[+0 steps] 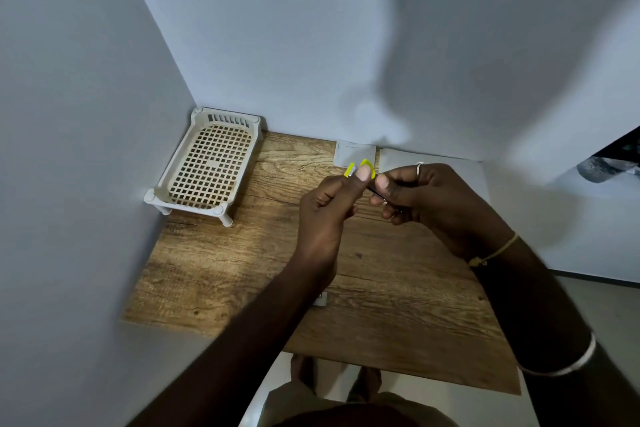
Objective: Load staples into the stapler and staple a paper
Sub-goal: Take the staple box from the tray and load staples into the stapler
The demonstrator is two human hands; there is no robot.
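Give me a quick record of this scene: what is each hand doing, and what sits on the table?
Left hand: grips a small yellow stapler, thumb on top
Right hand: pinches a thin dark strip next to the stapler, possibly staples
Surface: wooden table in a wall corner
Back left: white lattice tray on short legs
Back edge: small grey paper, with a white sheet to its right
By the left forearm: small pale item, too small to identify
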